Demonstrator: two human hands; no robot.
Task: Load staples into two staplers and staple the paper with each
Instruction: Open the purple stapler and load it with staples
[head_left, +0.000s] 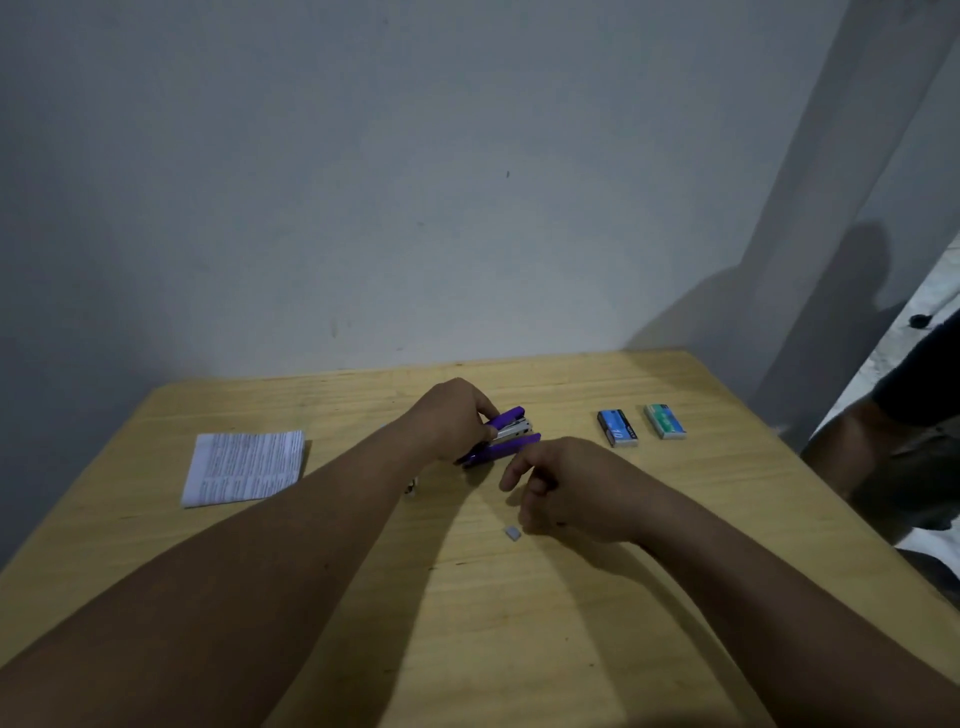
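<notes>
My left hand (451, 415) grips a purple stapler (506, 435) that is swung open, its metal magazine showing between the two purple halves. My right hand (558, 483) hovers just to the right of the stapler and below it, fingers loosely curled, index finger pointing toward the stapler's front; I cannot tell whether it pinches anything. A small grey strip of staples (512, 532) lies on the table under that hand. A folded printed paper (244, 466) lies at the left. A small metallic object (412, 488) peeks out beside my left forearm, mostly hidden.
Two staple boxes sit at the right: a blue one (617, 427) and a green one (665, 421). The wooden table (519, 623) meets a grey wall at the back. Another person's arm and dark clothing (893, 441) are at the table's right edge.
</notes>
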